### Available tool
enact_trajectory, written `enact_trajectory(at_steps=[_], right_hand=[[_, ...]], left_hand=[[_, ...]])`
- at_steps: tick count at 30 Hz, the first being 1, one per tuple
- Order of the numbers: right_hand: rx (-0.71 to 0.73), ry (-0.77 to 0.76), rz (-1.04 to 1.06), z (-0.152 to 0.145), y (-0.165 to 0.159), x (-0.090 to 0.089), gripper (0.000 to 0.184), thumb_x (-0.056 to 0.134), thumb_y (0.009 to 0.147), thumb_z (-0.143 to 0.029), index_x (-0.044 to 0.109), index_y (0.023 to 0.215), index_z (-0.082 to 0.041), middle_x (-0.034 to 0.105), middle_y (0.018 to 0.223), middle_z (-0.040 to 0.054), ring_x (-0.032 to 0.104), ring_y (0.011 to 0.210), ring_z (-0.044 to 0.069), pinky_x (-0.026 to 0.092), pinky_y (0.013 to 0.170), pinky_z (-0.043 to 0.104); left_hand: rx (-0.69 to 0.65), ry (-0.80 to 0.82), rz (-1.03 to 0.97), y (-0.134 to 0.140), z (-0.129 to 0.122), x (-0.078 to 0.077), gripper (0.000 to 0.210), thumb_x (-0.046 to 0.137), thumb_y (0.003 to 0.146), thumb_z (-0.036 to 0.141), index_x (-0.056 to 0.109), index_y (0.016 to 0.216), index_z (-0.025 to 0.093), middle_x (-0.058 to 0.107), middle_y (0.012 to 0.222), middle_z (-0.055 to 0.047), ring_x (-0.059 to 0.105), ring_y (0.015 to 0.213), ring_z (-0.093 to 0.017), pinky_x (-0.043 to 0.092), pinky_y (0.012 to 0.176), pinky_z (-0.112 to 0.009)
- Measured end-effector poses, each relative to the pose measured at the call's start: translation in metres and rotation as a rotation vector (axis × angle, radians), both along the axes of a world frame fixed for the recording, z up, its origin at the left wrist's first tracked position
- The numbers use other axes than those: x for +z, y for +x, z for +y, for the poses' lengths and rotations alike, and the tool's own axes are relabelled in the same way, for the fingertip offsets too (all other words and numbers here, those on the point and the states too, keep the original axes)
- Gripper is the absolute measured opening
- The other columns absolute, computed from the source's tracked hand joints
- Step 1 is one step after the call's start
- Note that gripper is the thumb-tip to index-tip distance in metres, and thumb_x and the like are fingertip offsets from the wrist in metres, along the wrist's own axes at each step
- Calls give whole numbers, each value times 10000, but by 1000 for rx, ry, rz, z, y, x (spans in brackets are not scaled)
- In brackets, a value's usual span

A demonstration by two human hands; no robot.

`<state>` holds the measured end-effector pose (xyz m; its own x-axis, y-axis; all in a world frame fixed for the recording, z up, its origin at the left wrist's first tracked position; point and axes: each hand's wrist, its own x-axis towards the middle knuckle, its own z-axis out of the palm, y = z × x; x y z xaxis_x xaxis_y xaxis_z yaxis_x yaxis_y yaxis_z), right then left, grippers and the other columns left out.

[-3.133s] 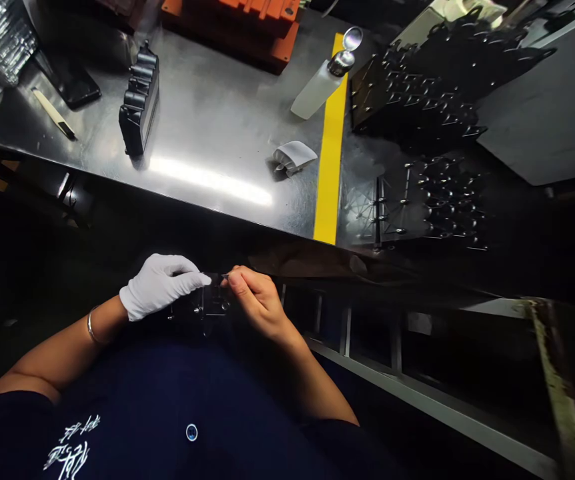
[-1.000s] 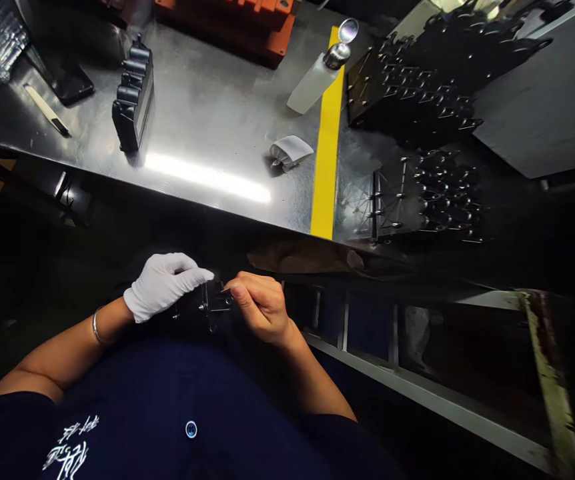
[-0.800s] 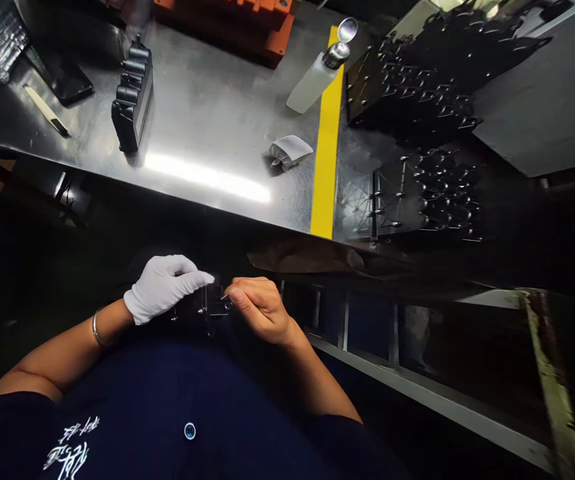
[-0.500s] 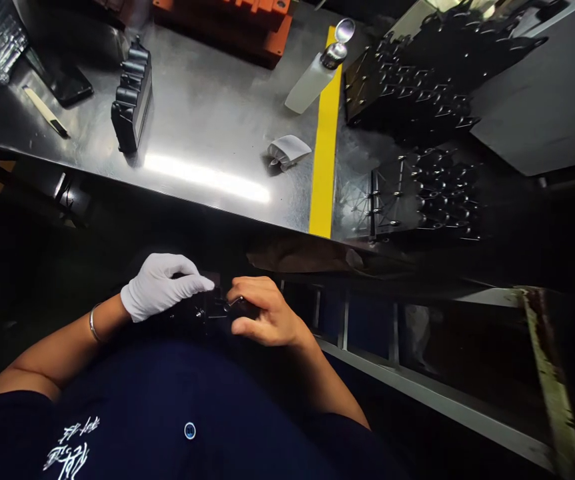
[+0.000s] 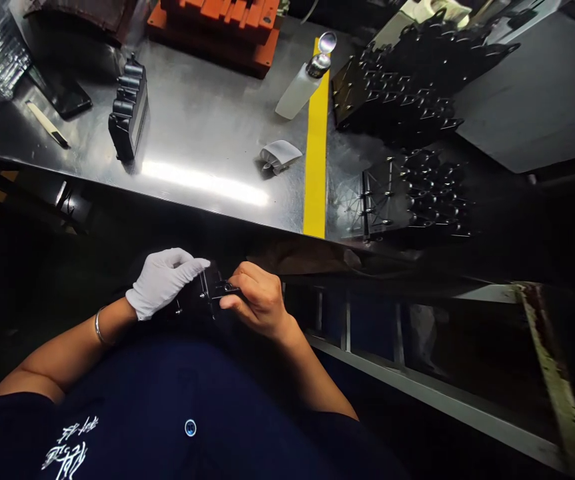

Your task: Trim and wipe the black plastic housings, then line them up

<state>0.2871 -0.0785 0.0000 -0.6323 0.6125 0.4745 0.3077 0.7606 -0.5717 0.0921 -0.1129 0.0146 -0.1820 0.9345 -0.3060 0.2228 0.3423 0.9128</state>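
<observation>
In front of my body, my left hand [image 5: 161,283], in a white glove, pinches a black plastic part [image 5: 211,285] at its upper left. Much of this part melts into the dark background, but a few shiny points show along it. My right hand [image 5: 260,297], ungloved, is closed at the part's right side, thumb below and fingers curled above. Whether a small tool is also in the right fingers cannot be made out. On the bench beyond stands a similar-looking black ribbed part [image 5: 128,110].
A steel bench [image 5: 192,147] bears yellow tape [image 5: 316,153], a white bottle [image 5: 297,92], a crumpled whitish piece [image 5: 280,155], an orange block [image 5: 212,33] and a pale-handled stick [image 5: 47,123]. Stacked black parts [image 5: 402,87] stand at right. A metal frame [image 5: 417,387] lies lower right.
Both hands and the black part have risen slightly. My right hand has shifted a little left, its thumb now closer to the part. The bench view has shifted slightly.
</observation>
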Motion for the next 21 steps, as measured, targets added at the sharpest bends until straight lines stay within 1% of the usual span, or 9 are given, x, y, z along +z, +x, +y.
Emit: enact_trajectory(at_steps=[4,6,8,10,12,14,17,19,21], right_hand=[[-47,43,-28,-1,-5,-2,493,350,971,-500,437,597,-191,445,582,14,405,549,115,296,518,261],[-29,18,-38,0,-5,-1,497,348,977,-487,383,572,-200,398,552,-9,360,524,104,270,508,261],[83,-92,-53,2,-3,1,490,360,984,-456,358,566,-199,364,530,-32,327,494,86,257,492,250],[249,-249,-71,4,1,2,482,362,988,-440,373,575,-194,372,524,-43,330,475,73,267,479,232],[295,-369,-41,5,3,3,456,324,1001,-412,432,618,-189,432,552,-33,387,489,73,309,486,218],[140,-377,24,5,2,2,411,309,1008,-344,489,676,-182,485,593,-13,442,520,83,350,507,219],[-152,-176,66,4,-5,-2,310,397,975,-230,536,703,-177,497,587,-4,453,531,96,358,526,237],[-235,-17,48,3,-11,-6,258,458,945,-189,554,705,-177,501,566,-6,441,523,102,347,531,250],[-275,73,27,2,-15,-10,234,477,933,-176,568,717,-177,532,570,3,452,532,110,349,545,259]], left_hand=[[53,-33,-3,2,1,0,409,674,700,551,641,593,157,598,572,0,510,575,-120,398,526,-234],[61,-46,3,2,0,0,415,671,701,556,638,591,157,599,575,-1,512,577,-121,398,522,-231],[47,-60,6,1,0,-1,435,670,695,577,631,590,157,586,568,3,502,571,-118,392,515,-230],[28,-75,2,-1,2,-2,451,659,700,595,618,592,159,568,566,11,487,566,-112,387,512,-226],[26,-90,-3,-3,7,-2,477,630,722,613,573,564,167,530,549,22,458,549,-102,376,500,-221],[28,-113,-8,-5,12,-1,506,589,753,624,517,527,177,485,525,30,430,526,-97,363,482,-221],[2,-141,-35,-7,18,-1,521,533,788,639,509,529,188,489,522,19,439,514,-108,372,475,-233],[-15,-152,-62,-7,19,-2,523,519,787,657,535,550,191,529,544,4,467,525,-120,392,487,-242],[-14,-160,-80,-7,18,-5,525,514,781,669,544,554,197,544,548,-3,480,526,-126,403,492,-247]])
